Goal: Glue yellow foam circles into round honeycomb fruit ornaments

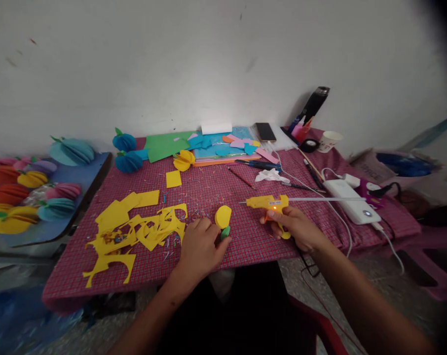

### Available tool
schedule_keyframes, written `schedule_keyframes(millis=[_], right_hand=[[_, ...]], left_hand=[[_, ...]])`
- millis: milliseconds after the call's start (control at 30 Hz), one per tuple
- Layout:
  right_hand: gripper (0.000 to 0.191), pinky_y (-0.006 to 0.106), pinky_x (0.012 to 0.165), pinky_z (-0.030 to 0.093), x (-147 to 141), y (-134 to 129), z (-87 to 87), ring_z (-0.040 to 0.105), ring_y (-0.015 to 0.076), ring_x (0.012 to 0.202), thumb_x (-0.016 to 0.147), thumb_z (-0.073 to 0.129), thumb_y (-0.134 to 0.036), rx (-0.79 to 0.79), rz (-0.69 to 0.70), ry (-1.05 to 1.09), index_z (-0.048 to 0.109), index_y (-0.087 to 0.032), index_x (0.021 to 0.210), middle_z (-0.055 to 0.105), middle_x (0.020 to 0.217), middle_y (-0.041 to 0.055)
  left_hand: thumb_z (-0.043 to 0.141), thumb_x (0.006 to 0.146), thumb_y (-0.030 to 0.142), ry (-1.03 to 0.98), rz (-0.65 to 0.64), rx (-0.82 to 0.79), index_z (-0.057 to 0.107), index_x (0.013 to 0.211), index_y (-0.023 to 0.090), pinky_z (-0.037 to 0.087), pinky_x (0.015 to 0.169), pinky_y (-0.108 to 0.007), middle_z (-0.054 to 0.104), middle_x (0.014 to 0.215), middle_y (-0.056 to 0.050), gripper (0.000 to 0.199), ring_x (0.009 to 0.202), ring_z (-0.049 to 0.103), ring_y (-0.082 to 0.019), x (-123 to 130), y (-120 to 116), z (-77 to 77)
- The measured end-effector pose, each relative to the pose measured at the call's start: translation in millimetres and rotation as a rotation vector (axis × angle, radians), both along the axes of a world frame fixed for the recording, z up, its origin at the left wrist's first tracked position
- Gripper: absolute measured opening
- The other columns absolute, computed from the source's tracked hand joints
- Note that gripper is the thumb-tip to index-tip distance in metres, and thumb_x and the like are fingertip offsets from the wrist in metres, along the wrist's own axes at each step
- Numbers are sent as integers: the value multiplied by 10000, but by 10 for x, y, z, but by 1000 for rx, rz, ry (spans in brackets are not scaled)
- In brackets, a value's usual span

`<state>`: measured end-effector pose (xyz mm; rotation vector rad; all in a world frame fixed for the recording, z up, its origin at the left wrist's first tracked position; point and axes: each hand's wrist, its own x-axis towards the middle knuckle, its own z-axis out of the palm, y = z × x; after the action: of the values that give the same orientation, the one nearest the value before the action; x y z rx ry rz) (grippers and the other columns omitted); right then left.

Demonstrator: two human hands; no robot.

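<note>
My right fingers wrap the glue gun; left fingers curl, green leaf at their tips, grip unclear. Nozzle swinging their way could burn!

On the red checked cloth, we have yellow cut-paper scraps at left and a white rectangular plastic block at right. Between them sits our yellow rounded paper stack, a green flat paper sheet behind it, leftward.
</note>
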<state>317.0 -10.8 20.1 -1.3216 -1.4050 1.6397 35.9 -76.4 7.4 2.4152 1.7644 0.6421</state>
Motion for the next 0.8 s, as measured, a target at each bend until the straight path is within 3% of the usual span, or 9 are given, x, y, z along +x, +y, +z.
schedule_keyframes(millis=[133, 333, 467, 600, 667, 800], right_hand=[[422, 255, 503, 371, -9, 34, 50, 515, 115, 491, 858, 724, -542, -48, -25, -18, 737, -123, 904, 609, 545, 0], [308, 250, 537, 526, 176, 151, 126, 652, 142, 624, 744, 842, -391, -121, -171, 3, 709, -145, 874, 757, 868, 103], [306, 263, 491, 519, 458, 239, 139, 634, 149, 575, 753, 837, -418, -172, -174, -35, 700, -157, 836, 726, 767, 80], [357, 269, 450, 448, 715, 347, 176, 605, 158, 550, 788, 781, -519, -200, -95, -143, 685, -176, 810, 702, 719, 72], [360, 281, 468, 436, 800, 401, 225, 606, 167, 554, 838, 707, -541, -118, -77, -325, 688, -182, 813, 698, 723, 73], [367, 315, 545, 401, 820, 358, 390, 614, 210, 596, 865, 663, -522, 276, -121, -1026, 716, -175, 757, 670, 661, 92]], left_hand=[[642, 940, 380, -106, 35, 10, 610, 796, 208, 454, 798, -381, 617, 849, -48, 227, 862, 575, -223, -32, 39, 74], [662, 886, 336, -186, 40, -95, 592, 1005, 214, 460, 761, -369, 666, 929, -50, 185, 859, 616, -241, -18, 301, 167], [634, 892, 319, -156, 20, -97, 619, 1051, 213, 459, 765, -365, 683, 988, -73, 192, 875, 629, -250, 15, 448, 140], [604, 910, 358, -71, 32, -146, 624, 852, 202, 436, 719, -353, 660, 875, -79, 168, 830, 614, -256, 2, 519, 161], [598, 909, 349, -53, 35, -166, 597, 769, 203, 415, 696, -340, 646, 840, -71, 202, 796, 598, -242, -6, 538, 178], [596, 903, 291, -105, 26, -194, 563, 722, 202, 369, 678, -314, 638, 799, -44, 204, 771, 576, -209, -24, 575, 173]])
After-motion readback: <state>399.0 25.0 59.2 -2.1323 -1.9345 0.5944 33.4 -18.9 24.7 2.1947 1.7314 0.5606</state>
